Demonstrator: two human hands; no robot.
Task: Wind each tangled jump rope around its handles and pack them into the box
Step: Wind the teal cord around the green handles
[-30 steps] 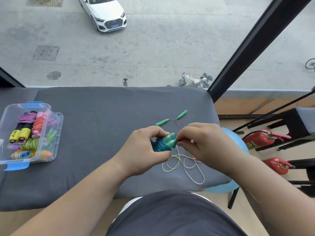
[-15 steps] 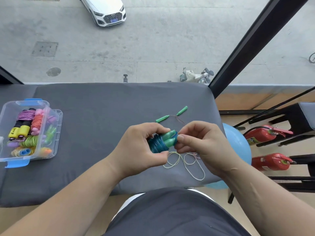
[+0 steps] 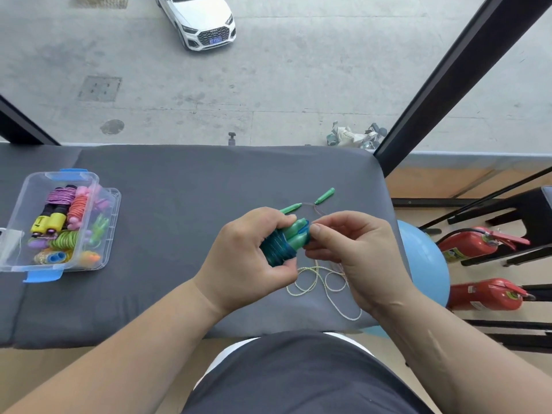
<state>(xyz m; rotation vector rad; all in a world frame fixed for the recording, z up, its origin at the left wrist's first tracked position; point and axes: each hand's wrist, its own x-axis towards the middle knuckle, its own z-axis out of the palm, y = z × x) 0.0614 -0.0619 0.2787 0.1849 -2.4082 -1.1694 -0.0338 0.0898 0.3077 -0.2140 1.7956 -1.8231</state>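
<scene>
While the left grip (image 3: 248, 258) clenches around the teal-wound jump rope (image 3: 280, 246), thumb under the coils and fingers over them, the right grip (image 3: 355, 255) pinches the green handle tips at the bundle's right end, both over the grey counter (image 3: 179, 189). Just beyond the grips lie 2 slim green handles (image 3: 325, 196) joined by a thin wire, and below them, toward the person, a pale cord (image 3: 316, 282) loops loosely on the counter. Well left of the left grip sits the clear box (image 3: 71, 174), holding several wound ropes (image 3: 61, 196).
</scene>
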